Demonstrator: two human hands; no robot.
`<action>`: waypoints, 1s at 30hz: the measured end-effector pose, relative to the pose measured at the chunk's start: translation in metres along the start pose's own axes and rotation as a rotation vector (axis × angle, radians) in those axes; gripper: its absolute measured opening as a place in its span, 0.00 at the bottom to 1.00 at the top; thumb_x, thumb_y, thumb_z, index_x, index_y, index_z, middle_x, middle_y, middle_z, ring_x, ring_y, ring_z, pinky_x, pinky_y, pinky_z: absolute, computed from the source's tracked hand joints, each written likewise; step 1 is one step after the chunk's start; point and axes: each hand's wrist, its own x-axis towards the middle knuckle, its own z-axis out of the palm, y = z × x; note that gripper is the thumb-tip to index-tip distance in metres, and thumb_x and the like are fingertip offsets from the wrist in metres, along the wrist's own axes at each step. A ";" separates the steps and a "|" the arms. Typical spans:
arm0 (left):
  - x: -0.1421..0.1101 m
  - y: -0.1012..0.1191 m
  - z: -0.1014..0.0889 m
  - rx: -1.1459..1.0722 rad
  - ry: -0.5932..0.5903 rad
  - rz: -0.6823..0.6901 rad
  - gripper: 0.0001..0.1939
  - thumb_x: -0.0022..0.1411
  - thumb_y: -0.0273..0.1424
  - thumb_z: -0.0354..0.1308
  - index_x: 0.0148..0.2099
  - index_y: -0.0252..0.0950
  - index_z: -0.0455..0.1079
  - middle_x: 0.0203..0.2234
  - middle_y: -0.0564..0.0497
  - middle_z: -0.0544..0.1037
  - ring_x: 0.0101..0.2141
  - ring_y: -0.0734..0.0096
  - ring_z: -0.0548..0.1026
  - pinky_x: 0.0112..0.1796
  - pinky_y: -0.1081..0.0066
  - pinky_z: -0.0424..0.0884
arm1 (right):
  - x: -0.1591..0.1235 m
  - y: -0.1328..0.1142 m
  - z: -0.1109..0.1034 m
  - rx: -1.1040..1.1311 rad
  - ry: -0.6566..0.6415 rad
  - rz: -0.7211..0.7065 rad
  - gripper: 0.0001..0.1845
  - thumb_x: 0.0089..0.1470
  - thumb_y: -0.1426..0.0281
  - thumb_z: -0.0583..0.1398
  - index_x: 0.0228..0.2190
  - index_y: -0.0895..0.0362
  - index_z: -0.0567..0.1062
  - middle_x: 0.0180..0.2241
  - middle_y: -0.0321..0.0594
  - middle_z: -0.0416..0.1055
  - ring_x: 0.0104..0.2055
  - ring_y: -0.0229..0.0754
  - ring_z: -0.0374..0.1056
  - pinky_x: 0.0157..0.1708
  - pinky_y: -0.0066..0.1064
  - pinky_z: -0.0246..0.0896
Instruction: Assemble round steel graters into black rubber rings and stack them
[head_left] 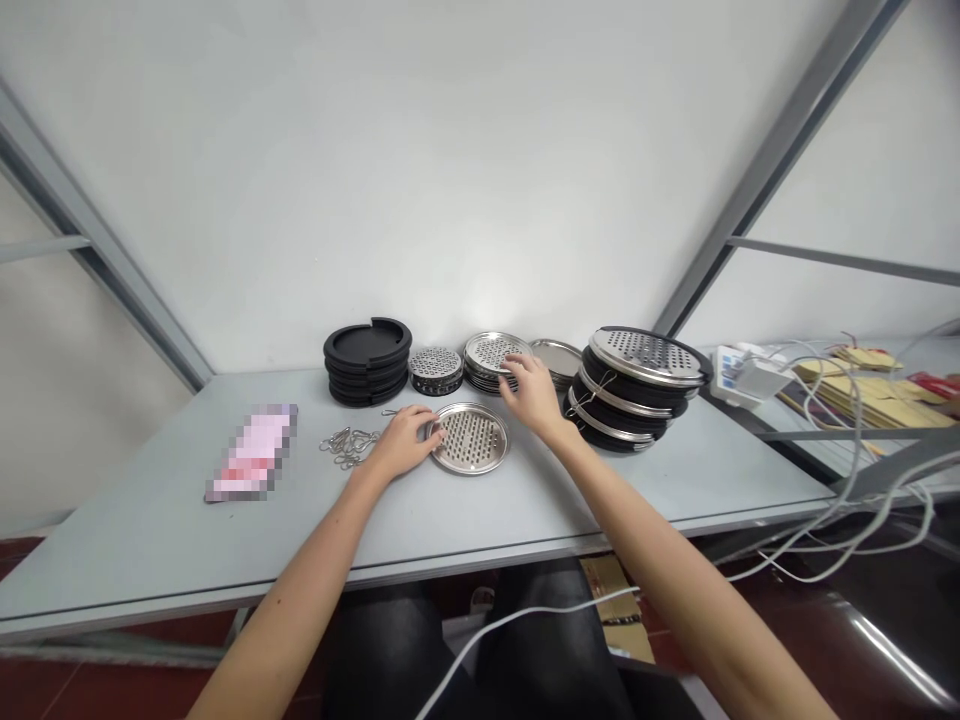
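In front of me a round, rimmed metal grater plate [474, 438] with rows of holes lies on the table. My left hand [407, 441] has its curled fingers at the left rim of that plate, gripping it. My right hand [531, 392] reaches over the right side of a stack of similar grater plates [491, 352], with thumb and fingers apart and nothing visibly held. Whether its fingertips touch the top plate I cannot tell. Loose wire clips [349, 446] lie in a heap to the left of my left hand.
Along the wall stand a stack of black rings [367, 350], smaller perforated tins [436, 370] and plain metal lids [559, 357]. A tall stack of black-and-metal assemblies [637, 385] is at right. A phone-like pink item [253, 452] lies left. White cables [855, 500] hang beside a power strip [735, 378].
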 end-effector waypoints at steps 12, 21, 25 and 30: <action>0.000 0.000 0.000 0.003 0.013 0.013 0.15 0.64 0.41 0.55 0.45 0.37 0.75 0.46 0.45 0.75 0.48 0.58 0.72 0.51 0.59 0.67 | 0.035 0.025 0.018 -0.107 -0.160 -0.157 0.12 0.57 0.71 0.57 0.32 0.56 0.82 0.46 0.45 0.74 0.52 0.53 0.63 0.53 0.46 0.59; 0.000 -0.002 0.002 -0.010 0.011 0.007 0.15 0.63 0.41 0.55 0.44 0.38 0.75 0.45 0.46 0.76 0.47 0.58 0.73 0.51 0.59 0.68 | 0.045 0.031 0.000 -0.065 -0.040 -0.159 0.17 0.63 0.71 0.51 0.38 0.55 0.80 0.45 0.43 0.77 0.49 0.50 0.67 0.50 0.43 0.60; -0.001 0.000 0.001 -0.017 0.014 0.009 0.18 0.64 0.41 0.55 0.51 0.37 0.72 0.49 0.44 0.74 0.50 0.56 0.71 0.53 0.57 0.66 | 0.041 0.030 -0.013 0.007 0.042 -0.160 0.16 0.63 0.70 0.52 0.38 0.55 0.80 0.46 0.43 0.77 0.49 0.50 0.67 0.51 0.46 0.60; -0.001 0.004 -0.001 -0.102 0.092 -0.051 0.41 0.62 0.41 0.58 0.70 0.40 0.42 0.58 0.39 0.66 0.54 0.55 0.69 0.53 0.56 0.66 | 0.024 -0.006 -0.036 0.247 0.258 -0.090 0.13 0.60 0.64 0.55 0.37 0.53 0.80 0.43 0.44 0.77 0.45 0.49 0.70 0.50 0.47 0.64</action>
